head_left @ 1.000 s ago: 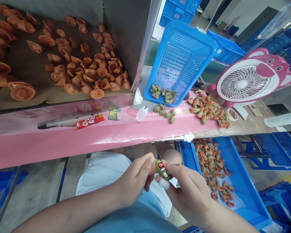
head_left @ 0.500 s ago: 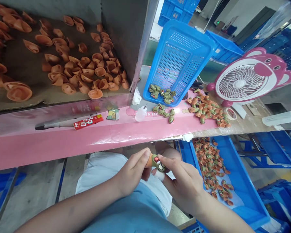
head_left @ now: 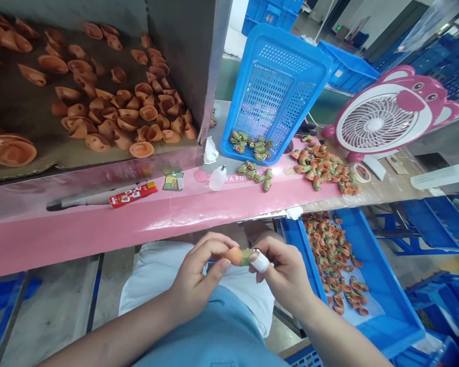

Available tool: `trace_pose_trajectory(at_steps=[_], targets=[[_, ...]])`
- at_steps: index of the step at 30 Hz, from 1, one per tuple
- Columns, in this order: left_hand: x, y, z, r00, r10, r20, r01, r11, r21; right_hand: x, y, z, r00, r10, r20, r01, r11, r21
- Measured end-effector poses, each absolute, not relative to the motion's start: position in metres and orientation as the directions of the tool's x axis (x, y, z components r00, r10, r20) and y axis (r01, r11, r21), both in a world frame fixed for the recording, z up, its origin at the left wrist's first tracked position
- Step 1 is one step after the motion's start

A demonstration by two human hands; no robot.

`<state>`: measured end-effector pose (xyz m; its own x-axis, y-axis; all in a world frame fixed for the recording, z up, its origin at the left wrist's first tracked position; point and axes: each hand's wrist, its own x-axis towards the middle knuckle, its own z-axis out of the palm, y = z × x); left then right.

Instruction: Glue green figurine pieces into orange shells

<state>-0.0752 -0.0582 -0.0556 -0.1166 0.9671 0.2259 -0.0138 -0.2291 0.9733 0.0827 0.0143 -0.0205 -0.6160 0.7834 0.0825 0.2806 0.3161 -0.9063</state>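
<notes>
Over my lap, both hands hold one small figurine (head_left: 237, 256) made of an orange part and an olive-green part. My left hand (head_left: 201, 270) pinches the orange end between thumb and fingers. At the green end, my right hand (head_left: 285, 270) grips with its fingertips; its thumb wears a white wrap (head_left: 259, 260). Fingers cover much of the green part. Beyond my hands, loose green pieces (head_left: 256, 176) lie on the pink table edge (head_left: 137, 227). To their right is a pile of orange-and-green figurines (head_left: 323, 168).
A box (head_left: 110, 162) at left holds many orange cup-shaped pieces (head_left: 126, 112). A blue basket (head_left: 239, 86) leans behind the table with green pieces inside. A blue tray (head_left: 390, 295) of figurines sits at right. A pink fan (head_left: 375, 122), clear bottle (head_left: 218, 179) and red packet (head_left: 133, 194) are nearby.
The figurine has turned in my hands, so its painted face is now mostly hidden. My right thumb has come up onto the green end. The camera view has shifted slightly.
</notes>
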Motion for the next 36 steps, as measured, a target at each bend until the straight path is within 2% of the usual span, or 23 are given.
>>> trace_pose_trajectory(at_steps=[2,5,9,16,36], targets=[[-0.075,-0.056,-0.05,-0.096,0.992,0.088,-0.154,-0.102,0.983,0.084,0.016,-0.019,-0.646,0.752,0.131,0.267,0.383,-0.884],[-0.075,-0.054,-0.045,-0.032,0.992,-0.123,-0.368,0.103,0.924,0.087,0.018,-0.017,-0.709,0.669,0.222,0.223,0.511,-0.83],[-0.073,-0.052,-0.043,0.01,0.964,-0.267,-0.467,0.24,0.851,0.089,0.017,-0.018,-0.729,0.634,0.258,0.193,0.552,-0.811],[-0.071,-0.055,-0.042,0.009,0.964,-0.266,-0.424,0.245,0.872,0.087,0.013,-0.017,-0.646,0.726,0.235,0.2,0.458,-0.866],[-0.068,-0.059,-0.038,-0.01,0.956,-0.293,-0.382,0.267,0.885,0.092,0.0,-0.022,-0.643,0.714,0.279,0.238,0.532,-0.813]])
